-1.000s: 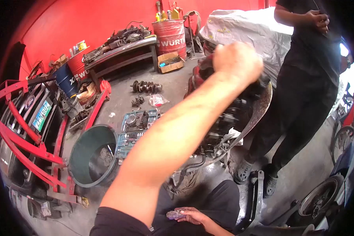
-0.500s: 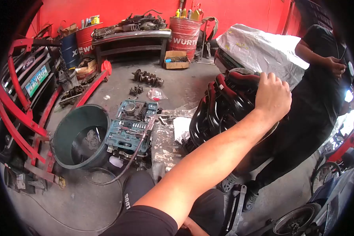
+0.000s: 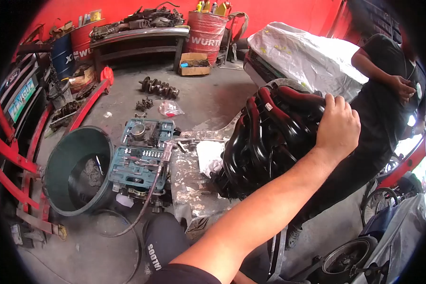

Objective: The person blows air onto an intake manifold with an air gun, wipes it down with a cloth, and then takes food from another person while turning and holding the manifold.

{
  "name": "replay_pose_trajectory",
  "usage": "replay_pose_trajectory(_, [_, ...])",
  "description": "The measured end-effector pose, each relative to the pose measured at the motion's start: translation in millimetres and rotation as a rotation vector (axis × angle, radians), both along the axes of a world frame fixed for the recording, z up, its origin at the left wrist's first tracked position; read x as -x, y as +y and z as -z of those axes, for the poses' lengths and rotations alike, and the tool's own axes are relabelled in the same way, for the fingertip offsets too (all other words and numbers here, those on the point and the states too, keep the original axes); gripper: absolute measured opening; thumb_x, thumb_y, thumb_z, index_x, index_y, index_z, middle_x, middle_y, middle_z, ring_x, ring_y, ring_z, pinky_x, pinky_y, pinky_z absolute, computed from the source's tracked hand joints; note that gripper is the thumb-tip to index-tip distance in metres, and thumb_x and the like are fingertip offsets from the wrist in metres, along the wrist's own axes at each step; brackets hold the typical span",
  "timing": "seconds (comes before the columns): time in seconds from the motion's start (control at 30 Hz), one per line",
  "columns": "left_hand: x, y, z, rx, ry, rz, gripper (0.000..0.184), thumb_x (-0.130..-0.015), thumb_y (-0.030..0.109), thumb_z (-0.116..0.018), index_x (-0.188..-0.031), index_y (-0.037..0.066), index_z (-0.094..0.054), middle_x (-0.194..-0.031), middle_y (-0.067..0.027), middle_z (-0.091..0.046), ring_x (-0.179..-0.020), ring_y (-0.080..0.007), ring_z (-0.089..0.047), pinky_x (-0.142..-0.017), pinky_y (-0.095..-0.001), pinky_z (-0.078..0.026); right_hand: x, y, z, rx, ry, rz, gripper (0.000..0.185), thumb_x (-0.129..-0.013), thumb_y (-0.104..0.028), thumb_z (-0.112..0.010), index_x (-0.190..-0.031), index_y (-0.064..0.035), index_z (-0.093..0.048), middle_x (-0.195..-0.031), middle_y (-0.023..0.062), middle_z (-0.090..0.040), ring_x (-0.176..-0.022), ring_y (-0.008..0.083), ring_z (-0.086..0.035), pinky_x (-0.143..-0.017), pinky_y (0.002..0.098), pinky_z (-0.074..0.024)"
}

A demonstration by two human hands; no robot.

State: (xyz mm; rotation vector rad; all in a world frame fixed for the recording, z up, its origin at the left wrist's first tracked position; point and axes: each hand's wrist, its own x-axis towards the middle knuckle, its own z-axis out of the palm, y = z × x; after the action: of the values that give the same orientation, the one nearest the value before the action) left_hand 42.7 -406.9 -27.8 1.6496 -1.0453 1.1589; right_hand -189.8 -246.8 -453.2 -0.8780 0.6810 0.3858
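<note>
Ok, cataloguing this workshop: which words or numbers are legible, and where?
"WÜRT…": central red metal drum
"W…": left red metal drum
"X…": blue metal drum
"Ford": oval grille badge
"ZFN 602", apparently: greenish licence plate
"…ALDOS": black trouser leg
Too small: writing on plastic bottles; white sticker on glossy black manifold

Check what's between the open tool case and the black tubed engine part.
In the head view: a scuffed surface with a crumpled white sheet beside the black tubed engine part, and a hose fitting by the tool case.

One black manifold [image 3: 256,137], one tub [image 3: 59,163], two red drums [image 3: 206,34]
</note>
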Motion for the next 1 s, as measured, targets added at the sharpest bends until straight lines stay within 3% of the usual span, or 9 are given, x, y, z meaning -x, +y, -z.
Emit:
replay_pose_trajectory(0.4, [-1.6,-1.7,-0.7,0.022,-0.005,0.056,0.018,-0.079,0.026,-0.065,-0.081,0.009,-0.07,-0.082,-0.0084,-0.067,-0.091,-0.0249,-0.058,-0.096,-0.0466,-0.039,-15.1,6.3,19.0,-0.284,-0.074,-0.098,0.055,-0.097,-0.03,-0.059,-0.141,0.0003,-0.044,-0.122,0.0171,-0.066,-0.082,0.0243,-0.063,-0.066,0.0347,-0.0504])
replay_pose_trajectory(0.6, [-2.8,-3.6,-1.2,0.084,-0.073,0.038,0.017,-0.078,0.024,-0.063,-0.073,0.009,-0.068,-0.075,-0.0085,-0.065,-0.082,-0.0248,-0.059,-0.083,-0.0436,-0.041,-16.8,7.1,21.2,-0.387,-0.115,-0.189,0.053,-0.096,-0.025,-0.061,-0.14,-0.0013,-0.045,-0.123,0.0177,-0.065,-0.097,0.0295,-0.065,-0.079,0.0401,-0.0538])
replay_pose_trajectory(0.77, [-2.4,-3.3,-2.2,0.102,-0.121,0.087,0.021,-0.081,0.026,-0.064,-0.07,0.007,-0.064,-0.075,-0.0091,-0.064,-0.08,-0.0267,-0.058,-0.081,-0.0431,-0.042,-20.0,7.3,19.4,-0.436,-0.173,-0.24,0.051,-0.095,-0.022,-0.063,-0.14,-0.0027,-0.046,-0.124,0.0182,-0.065,-0.109,0.0338,-0.066,-0.091,0.0446,-0.0566])
replay_pose_trajectory(1.0, [-2.7,1.0,-0.5,0.097,-0.16,0.106,0.023,-0.08,0.027,-0.066,-0.072,0.006,-0.063,-0.079,-0.0106,-0.061,-0.085,-0.028,-0.057,-0.083,-0.0435,-0.042,-19.3,7.3,31.2,-0.485,-0.269,-0.268,0.056,-0.093,-0.025,-0.065,-0.142,-0.0046,-0.045,-0.132,0.0186,-0.06,-0.115,0.0343,-0.063,-0.09,0.0474,-0.0556])
